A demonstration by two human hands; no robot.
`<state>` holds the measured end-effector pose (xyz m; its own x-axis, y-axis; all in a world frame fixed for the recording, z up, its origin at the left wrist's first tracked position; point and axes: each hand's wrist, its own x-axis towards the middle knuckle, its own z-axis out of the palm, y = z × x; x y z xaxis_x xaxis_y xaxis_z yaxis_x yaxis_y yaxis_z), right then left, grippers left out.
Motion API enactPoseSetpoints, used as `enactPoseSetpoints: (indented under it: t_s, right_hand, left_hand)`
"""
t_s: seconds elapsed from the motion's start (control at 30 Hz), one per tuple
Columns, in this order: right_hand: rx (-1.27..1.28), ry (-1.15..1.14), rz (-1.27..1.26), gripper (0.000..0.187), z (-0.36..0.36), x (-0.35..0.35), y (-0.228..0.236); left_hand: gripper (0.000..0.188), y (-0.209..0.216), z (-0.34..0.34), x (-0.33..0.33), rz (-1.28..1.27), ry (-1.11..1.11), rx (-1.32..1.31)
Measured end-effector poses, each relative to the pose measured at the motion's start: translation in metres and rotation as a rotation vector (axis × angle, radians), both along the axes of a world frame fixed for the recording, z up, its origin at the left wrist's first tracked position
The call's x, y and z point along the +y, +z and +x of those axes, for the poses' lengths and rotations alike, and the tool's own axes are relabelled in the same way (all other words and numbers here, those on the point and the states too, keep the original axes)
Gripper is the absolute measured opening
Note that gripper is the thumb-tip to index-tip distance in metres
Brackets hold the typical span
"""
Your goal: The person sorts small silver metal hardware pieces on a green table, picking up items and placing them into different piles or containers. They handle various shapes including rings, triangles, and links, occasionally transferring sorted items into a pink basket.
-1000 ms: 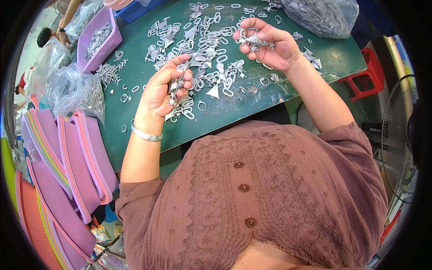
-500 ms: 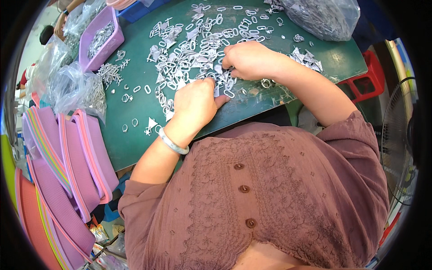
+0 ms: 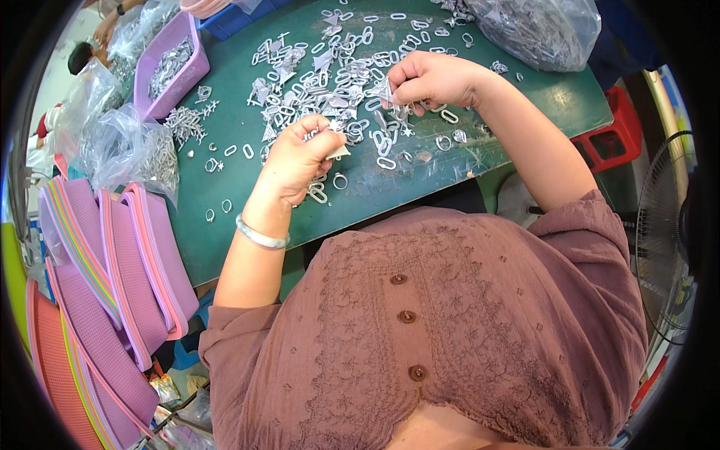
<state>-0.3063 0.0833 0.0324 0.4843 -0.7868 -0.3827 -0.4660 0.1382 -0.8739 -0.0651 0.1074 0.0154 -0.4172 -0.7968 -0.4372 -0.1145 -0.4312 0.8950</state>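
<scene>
A loose heap of small grey metal pieces (image 3: 330, 90), with oval links, flat triangles, rings and star shapes among them, spreads over the green table (image 3: 225, 180). My left hand (image 3: 300, 157), a pale bangle (image 3: 261, 237) on its wrist, is closed at the heap's near side. A flat grey triangular piece (image 3: 340, 151) sticks out between its thumb and fingers. On the heap's right side, my right hand (image 3: 433, 79) pinches another triangular piece (image 3: 382, 90). Its lower fingers are curled above several oval links and a star piece (image 3: 407, 130).
At the left stand a lilac basket (image 3: 196, 64) of grey pieces and a clear bag (image 3: 124, 150). Branch-shaped pieces (image 3: 187, 124) lie beside them. A large filled bag (image 3: 536, 30) sits far right. Stacked lilac baskets (image 3: 142, 262), a red stool (image 3: 611, 131) and a fan (image 3: 664, 232) flank the table.
My left hand has drawn back leftward off the heap, a triangular piece in its fingers. My right hand has shifted up and right, lifting a triangular piece. Triangles at the right are gone from sight.
</scene>
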Motion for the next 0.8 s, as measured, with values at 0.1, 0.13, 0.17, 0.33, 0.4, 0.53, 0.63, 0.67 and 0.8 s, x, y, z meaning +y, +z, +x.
enactPoseSetpoints:
  t_s: [0.1, 0.13, 0.17, 0.33, 0.4, 0.53, 0.63, 0.67, 0.8]
  right_hand:
    - [-0.144, -0.068, 0.092, 0.009, 0.001, -0.001, 0.000]
    - [-0.193, -0.078, 0.113, 0.010, 0.006, -0.002, 0.002]
    - [-0.242, -0.088, 0.135, 0.010, 0.010, -0.003, 0.004]
    - [-0.207, -0.048, -0.209, 0.014, 0.046, -0.015, 0.030]
    - [-0.057, -0.012, -0.507, 0.018, 0.075, -0.025, 0.035]
    - [0.121, 0.091, -1.073, 0.020, 0.140, -0.020, 0.033]
    - [0.088, 0.260, -1.030, 0.028, 0.169, -0.015, 0.028]
    - [-0.009, 0.303, -0.990, 0.029, 0.172, -0.013, 0.031]
    - [-0.124, 0.158, -1.190, 0.025, 0.161, -0.022, 0.031]
  left_hand:
    - [0.007, -0.001, 0.004, -0.003, 0.175, 0.097, 0.351]
    - [0.007, -0.007, 0.010, -0.006, 0.242, 0.167, 0.434]
    - [0.011, -0.009, 0.015, -0.009, 0.294, 0.173, 0.556]
    - [0.035, -0.007, 0.023, -0.023, 0.375, 0.227, 0.797]
    - [0.052, 0.001, 0.023, -0.021, 0.382, 0.305, 0.818]
    - [0.051, 0.007, 0.031, -0.015, 0.298, 0.346, 0.980]
    - [0.041, -0.001, 0.053, -0.027, 0.239, 0.332, 1.192]
    - [0.041, -0.005, 0.064, -0.027, 0.249, 0.368, 1.210]
    - [0.034, -0.002, 0.088, -0.017, 0.257, 0.533, 1.137]
